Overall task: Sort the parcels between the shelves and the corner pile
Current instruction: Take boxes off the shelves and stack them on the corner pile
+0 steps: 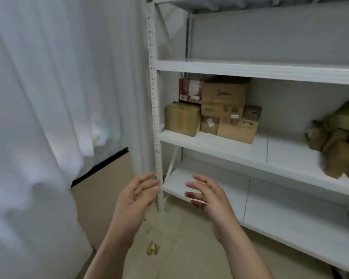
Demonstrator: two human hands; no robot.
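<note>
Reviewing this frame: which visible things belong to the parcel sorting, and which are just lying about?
Job: cardboard boxes, wrapped parcels, shelves, left hand, right hand.
Lying about: curtain, gold scrap on floor, black-edged panel.

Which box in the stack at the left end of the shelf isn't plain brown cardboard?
The red printed box at the stack's upper left, above the tape-wrapped brown box. All the others there are brown.

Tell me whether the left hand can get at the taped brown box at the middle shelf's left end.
Probably yes. The left hand is open and empty, and the taped brown box sits at the front edge of the shelf with nothing before it; only the upright post stands beside it.
</note>
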